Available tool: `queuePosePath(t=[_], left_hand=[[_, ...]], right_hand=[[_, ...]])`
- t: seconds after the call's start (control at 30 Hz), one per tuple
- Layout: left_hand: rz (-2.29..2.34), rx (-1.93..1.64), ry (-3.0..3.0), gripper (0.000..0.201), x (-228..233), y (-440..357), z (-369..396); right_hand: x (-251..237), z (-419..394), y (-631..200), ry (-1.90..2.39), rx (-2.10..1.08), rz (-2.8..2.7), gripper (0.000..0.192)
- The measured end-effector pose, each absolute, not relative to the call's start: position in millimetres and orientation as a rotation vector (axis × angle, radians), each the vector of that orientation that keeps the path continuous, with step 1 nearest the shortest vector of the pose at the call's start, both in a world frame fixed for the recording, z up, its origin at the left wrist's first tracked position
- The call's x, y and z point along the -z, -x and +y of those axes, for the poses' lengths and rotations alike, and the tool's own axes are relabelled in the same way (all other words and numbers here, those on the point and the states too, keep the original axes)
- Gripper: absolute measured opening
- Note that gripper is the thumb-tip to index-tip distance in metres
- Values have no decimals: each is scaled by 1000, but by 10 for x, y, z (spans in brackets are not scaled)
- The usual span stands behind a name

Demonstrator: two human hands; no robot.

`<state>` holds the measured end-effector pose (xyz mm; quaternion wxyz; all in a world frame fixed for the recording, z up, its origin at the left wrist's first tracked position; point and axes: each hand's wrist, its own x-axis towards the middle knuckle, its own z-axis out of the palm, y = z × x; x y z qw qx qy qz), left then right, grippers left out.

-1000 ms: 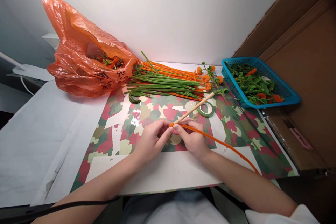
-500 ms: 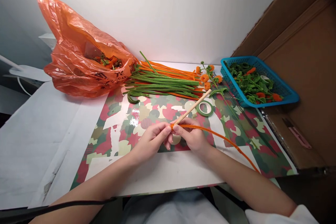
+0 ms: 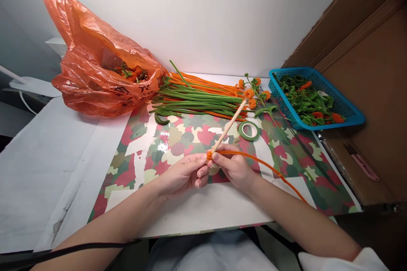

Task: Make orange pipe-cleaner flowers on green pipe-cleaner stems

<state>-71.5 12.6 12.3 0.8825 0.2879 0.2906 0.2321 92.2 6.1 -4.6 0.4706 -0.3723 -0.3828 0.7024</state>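
— What have your hands got?

— My right hand (image 3: 233, 167) pinches a wooden stick (image 3: 228, 127) near its lower end, and the stick slants up and away toward the pile of stems. An orange pipe cleaner (image 3: 267, 166) is coiled round the stick right at my fingertips; its loose tail runs off to the right, over my wrist and the mat (image 3: 178, 137).

— And the left?

— My left hand (image 3: 184, 173) is closed loosely, thumb and forefinger meeting the coil from the other side, touching it just beside my right fingers.

— Where is all this?

— Just above the counter (image 3: 47, 156), over the near middle of the patterned mat.

— What lies around?

— A roll of green tape (image 3: 249, 130) just beyond my right hand. Behind it, a heap of green and orange stems (image 3: 197, 97). An orange bag (image 3: 95, 72) at the far left, a blue basket (image 3: 346, 112) of green and orange bits at the far right.
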Motion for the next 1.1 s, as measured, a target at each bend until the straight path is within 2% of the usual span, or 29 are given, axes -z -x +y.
queuePosePath(t=[0.23,0.67,0.87,1.03,1.1], left_hand=[[549,-448,-542,37,-108,728,106],[507,-409,-546,36,-51,735,108],[792,-579,-1172,41,-83,747,101],[1075,-826,-1933,16,-16,777,77],[1118,-928,-2106,12,32,777,68]], right_hand=[[7,79,-923,915,-1823,-862,33],[14,74,-958,883,-1675,-1063,21],[13,74,-968,911,-1590,-1114,20],[30,64,-940,1004,-1494,-1098,21],[34,61,-925,1011,-1498,-1081,22]])
